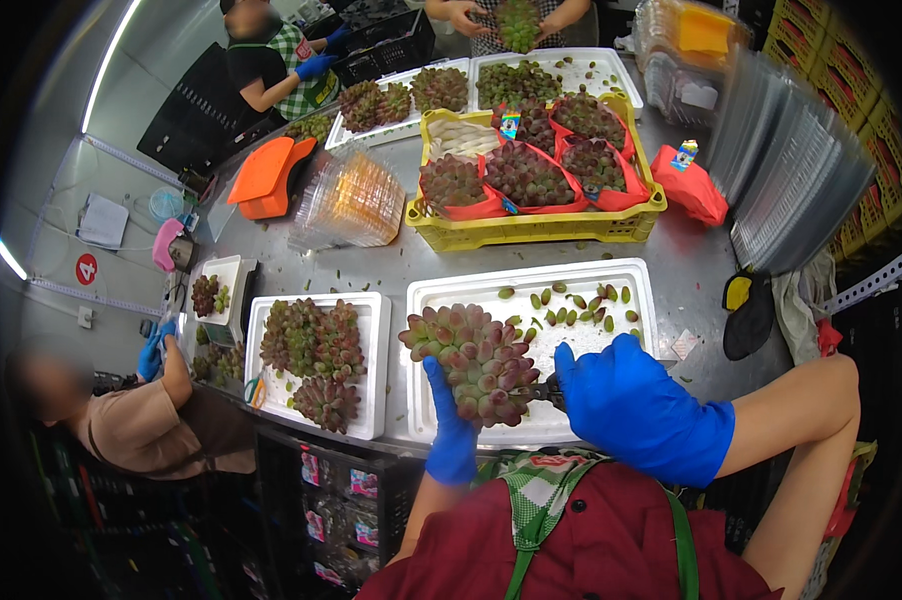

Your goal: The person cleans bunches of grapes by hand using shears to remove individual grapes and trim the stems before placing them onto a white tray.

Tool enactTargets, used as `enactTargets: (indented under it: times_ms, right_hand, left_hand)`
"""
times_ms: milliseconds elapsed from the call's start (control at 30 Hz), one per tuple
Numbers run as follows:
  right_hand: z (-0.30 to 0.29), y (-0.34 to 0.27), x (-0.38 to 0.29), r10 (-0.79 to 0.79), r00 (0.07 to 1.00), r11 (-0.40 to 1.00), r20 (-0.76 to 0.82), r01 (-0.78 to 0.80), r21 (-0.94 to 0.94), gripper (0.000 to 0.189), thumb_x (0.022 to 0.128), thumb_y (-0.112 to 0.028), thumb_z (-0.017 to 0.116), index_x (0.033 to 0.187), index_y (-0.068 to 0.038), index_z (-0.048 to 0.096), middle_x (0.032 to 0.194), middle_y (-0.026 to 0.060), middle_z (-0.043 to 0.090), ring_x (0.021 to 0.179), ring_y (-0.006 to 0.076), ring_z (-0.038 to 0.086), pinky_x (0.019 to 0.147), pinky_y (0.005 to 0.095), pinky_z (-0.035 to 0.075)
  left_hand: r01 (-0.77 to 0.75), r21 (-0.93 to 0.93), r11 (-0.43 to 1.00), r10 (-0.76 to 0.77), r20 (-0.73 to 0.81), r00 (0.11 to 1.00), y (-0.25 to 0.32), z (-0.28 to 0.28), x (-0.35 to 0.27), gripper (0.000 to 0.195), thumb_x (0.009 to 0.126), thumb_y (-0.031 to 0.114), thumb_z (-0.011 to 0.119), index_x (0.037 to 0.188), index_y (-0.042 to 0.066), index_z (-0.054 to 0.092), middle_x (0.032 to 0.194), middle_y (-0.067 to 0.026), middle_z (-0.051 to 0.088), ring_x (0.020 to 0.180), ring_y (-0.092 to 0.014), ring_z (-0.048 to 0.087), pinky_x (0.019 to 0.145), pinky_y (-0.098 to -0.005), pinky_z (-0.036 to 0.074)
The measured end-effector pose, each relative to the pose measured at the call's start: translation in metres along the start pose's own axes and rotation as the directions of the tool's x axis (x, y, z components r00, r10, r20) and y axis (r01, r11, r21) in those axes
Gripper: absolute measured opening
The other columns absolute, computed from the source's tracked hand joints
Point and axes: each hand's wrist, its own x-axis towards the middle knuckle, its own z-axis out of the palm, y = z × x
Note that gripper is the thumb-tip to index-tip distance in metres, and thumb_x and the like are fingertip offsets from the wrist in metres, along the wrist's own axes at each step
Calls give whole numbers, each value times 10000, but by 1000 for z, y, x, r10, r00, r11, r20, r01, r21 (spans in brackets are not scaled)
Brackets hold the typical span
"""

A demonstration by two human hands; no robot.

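Note:
My left hand (pixel 449 439), in a blue glove, holds up a bunch of reddish-green grapes (pixel 470 356) from below. My gloved right hand (pixel 631 409) grips dark-handled snips (pixel 547 391), whose tip reaches into the lower right side of the bunch. My fingers hide most of the handles. Beneath both hands lies a white foam tray (pixel 451 289). Several loose grapes (pixel 572 317) and small scraps are scattered across its far right part.
Left stands another foam tray (pixel 380 360) with grape bunches and orange-handled scissors (pixel 254 391); a scale (pixel 230 319) is beyond. Ahead are a yellow crate (pixel 533 231) of red-wrapped bunches and clear plastic containers (pixel 350 199). Clear packaging (pixel 796 165) is stacked right. Co-workers stand around the metal table.

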Motion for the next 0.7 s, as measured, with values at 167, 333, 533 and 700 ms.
enactTargets:
  times_ms: [167,333,533,700]
  right_hand:
    - [-13,3,6,-29,998,998,54,32,-51,212,704,-123,536,826,50,545,563,28,419,513,140,433,493,290,323]
    - [-28,15,-3,29,995,991,99,-42,131,219,677,-120,543,860,-1,560,559,26,424,504,152,448,492,291,326]
    - [-18,30,-25,239,965,960,105,-252,125,299,688,-187,585,976,-105,579,597,28,471,531,175,500,539,313,358]
    - [-4,33,-43,280,948,826,154,-320,465,518,636,-246,684,1109,-112,525,651,40,488,572,214,498,598,341,359]
  left_hand:
    - [59,-134,989,-44,109,993,-7,11,4,932,732,755,292,1367,79,202,1365,-177,278,1192,-371,368,965,-515,339]
    - [94,-172,981,-92,17,996,1,-13,-1,973,706,778,294,1362,65,209,1366,-158,283,1207,-364,348,962,-546,319]
    - [64,781,621,237,-265,935,12,-32,-12,672,858,525,349,1358,94,229,1321,-111,343,1125,-277,420,950,-479,344]
    - [-50,-4,999,50,91,995,14,-39,-10,570,892,421,351,1351,99,251,1300,-86,376,1068,-240,456,892,-403,405]
